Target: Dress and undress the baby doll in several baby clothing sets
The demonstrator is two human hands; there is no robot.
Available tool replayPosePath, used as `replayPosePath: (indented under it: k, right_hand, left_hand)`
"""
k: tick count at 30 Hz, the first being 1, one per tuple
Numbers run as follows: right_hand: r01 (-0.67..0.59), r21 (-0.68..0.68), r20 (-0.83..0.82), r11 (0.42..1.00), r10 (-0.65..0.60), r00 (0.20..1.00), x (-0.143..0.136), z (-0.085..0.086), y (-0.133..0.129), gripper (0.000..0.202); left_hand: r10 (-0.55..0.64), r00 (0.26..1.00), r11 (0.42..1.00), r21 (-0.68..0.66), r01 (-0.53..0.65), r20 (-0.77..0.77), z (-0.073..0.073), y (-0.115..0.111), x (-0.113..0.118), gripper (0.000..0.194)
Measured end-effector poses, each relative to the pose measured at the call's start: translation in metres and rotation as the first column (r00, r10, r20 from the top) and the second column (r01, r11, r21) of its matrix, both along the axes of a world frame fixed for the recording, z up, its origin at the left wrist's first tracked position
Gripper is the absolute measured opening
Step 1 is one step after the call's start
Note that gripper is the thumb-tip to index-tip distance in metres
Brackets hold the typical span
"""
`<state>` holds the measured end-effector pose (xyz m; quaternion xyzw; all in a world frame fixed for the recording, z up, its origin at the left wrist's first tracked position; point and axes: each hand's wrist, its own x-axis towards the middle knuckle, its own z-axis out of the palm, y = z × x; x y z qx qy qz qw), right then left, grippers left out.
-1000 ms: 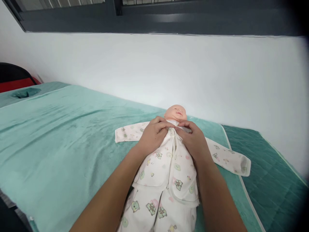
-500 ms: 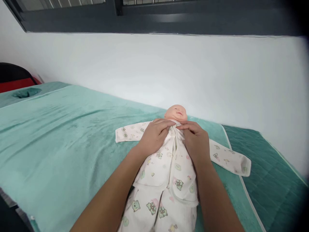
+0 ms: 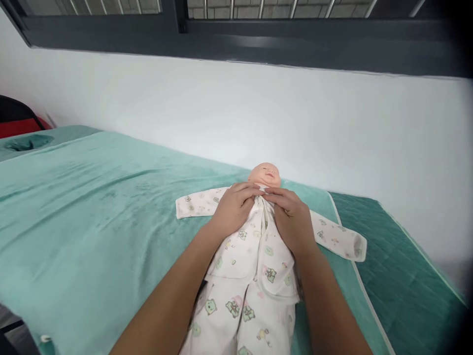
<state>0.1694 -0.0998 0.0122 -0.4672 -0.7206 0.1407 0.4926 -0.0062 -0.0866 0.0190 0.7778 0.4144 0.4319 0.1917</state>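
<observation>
A baby doll (image 3: pixel 265 174) lies on its back, dressed in a white printed jacket (image 3: pixel 236 251) and matching trousers (image 3: pixel 221 308). The jacket's sleeves stretch out to both sides, and its front edges meet near the neck. My left hand (image 3: pixel 236 206) rests on the left side of the upper chest, its fingertips closed on the jacket's edge at the collar. From the right, my right hand (image 3: pixel 293 217) has its fingers bent over the other edge at the same spot. The fingertips of both hands nearly touch and hide the fastening beneath them.
A light green cover (image 3: pixel 92 212) spreads under the doll, with a darker green quilted pad (image 3: pixel 388 246) at the right. Behind stands a white wall (image 3: pixel 221 108) below a dark window frame (image 3: pixel 295 47). A red and black object (image 3: pixel 18 121) is at the far left.
The view has shifted slightly, showing more of the window. My right hand has moved a little inward, closer to my left hand, with its fingers still at the collar.
</observation>
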Motion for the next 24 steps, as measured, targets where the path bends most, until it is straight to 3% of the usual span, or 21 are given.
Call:
replayPosePath:
  k: [4, 8, 12, 17, 24]
  right_hand:
    - [0.007, -0.104, -0.144, 0.995, -0.022, 0.989, 0.001, -0.006, -0.020, 0.028]
    - [0.166, -0.097, -0.246, 0.981, -0.185, 0.952, -0.006, -0.002, -0.044, 0.017]
    - [0.164, -0.192, -0.135, 0.968, -0.191, 0.972, -0.015, 0.009, -0.052, 0.014]
    - [0.227, -0.342, 0.042, 0.912, -0.227, 0.973, -0.018, 0.016, -0.049, 0.022]
    - [0.329, -0.328, 0.287, 0.885, -0.239, 0.928, -0.025, 0.025, -0.051, 0.019]
  left_hand:
    - [0.015, 1.000, 1.000, 0.007, -0.015, 0.012, 0.002, -0.005, -0.001, 0.035]
    - [0.043, 0.999, 0.999, 0.018, -0.044, 0.032, 0.009, -0.013, -0.001, 0.025]
    - [0.024, 0.999, 0.994, -0.107, -0.019, 0.045, 0.017, -0.018, -0.003, 0.014]
    - [-0.088, 0.995, 0.969, -0.225, 0.098, 0.051, 0.021, -0.018, -0.009, 0.012]
    - [-0.102, 0.988, 0.958, -0.256, 0.128, 0.115, 0.021, -0.018, -0.005, 0.010]
